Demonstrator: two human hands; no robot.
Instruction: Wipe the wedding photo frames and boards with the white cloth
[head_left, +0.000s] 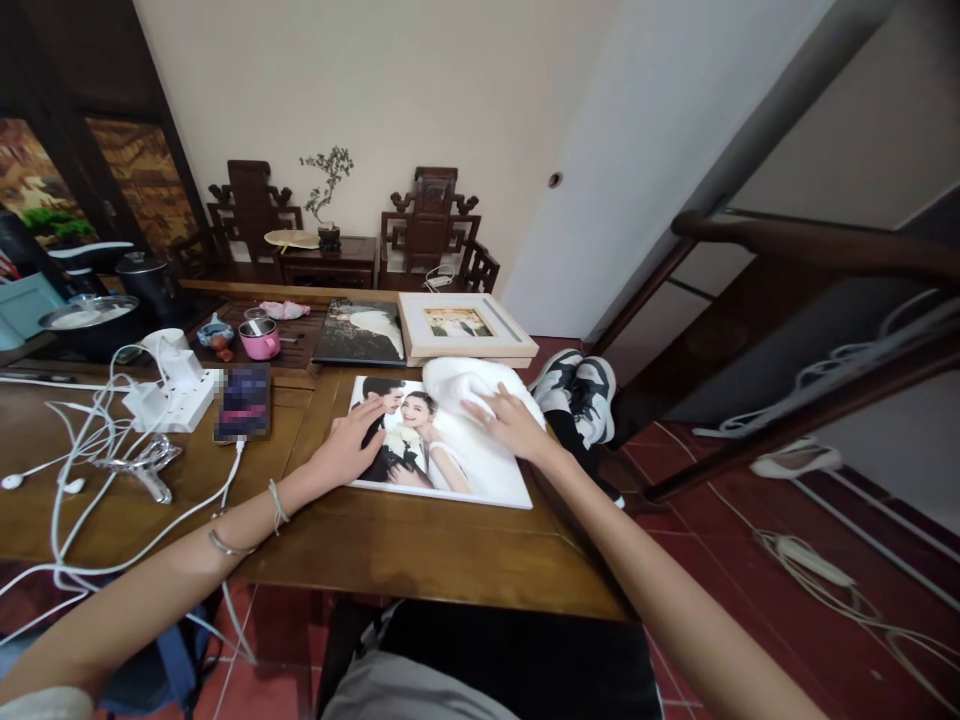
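Note:
A photo panel [480, 475] with a wedding portrait of two people lies flat on the wooden table [450, 545] before me. My left hand [354, 445] rests on its left edge, fingers stretched flat over the print. Across the panel's upper right part spreads a fluffy white cloth [480, 375], bunched in the middle. My right hand [514, 422] lies on the cloth with its fingers apart and pressed lightly into it. The cloth hides the panel's upper right corner.
Behind the panel lie a white-framed photo [517, 345] and a dark photo panel [352, 345]. To the left are a phone [241, 405], a power strip [184, 400], tangled white cables, a pink cup [260, 342] and a pot [90, 325]. Feet in sneakers [592, 395] show beyond the right edge.

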